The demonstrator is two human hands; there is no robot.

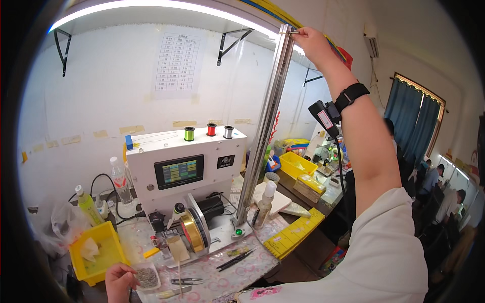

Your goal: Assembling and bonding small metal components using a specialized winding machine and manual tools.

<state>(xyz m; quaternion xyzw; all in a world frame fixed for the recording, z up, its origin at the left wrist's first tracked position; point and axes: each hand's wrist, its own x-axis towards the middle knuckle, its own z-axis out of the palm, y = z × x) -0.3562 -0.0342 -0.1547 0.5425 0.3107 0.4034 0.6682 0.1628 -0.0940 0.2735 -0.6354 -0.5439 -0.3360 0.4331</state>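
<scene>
High up, my right hand (pixel 309 43) reaches to the top of a tall upright metal rail (pixel 268 116). Its thumb and finger pinch a short metal peg (pixel 293 32) there. At the lower left, my left hand (pixel 120 278) has its fingers pressed together beside a small white tray (pixel 157 286) of tiny metal pieces; what they hold, if anything, is too small to make out. Behind the tray stands a white winding machine (pixel 144 171) with a screen (pixel 179 170) and a gold-coloured drum (pixel 192 230). Green, red and silver thread spools (pixel 211 130) sit on its top.
Thread snips (pixel 187 281) and black tweezers (pixel 235 260) lie on the patterned cover. A yellow bin (pixel 98 252) and bottles (pixel 90 204) stand at left. A spray bottle (pixel 263 204) and yellow ruled board (pixel 295 233) are right of the rail. People sit farther right.
</scene>
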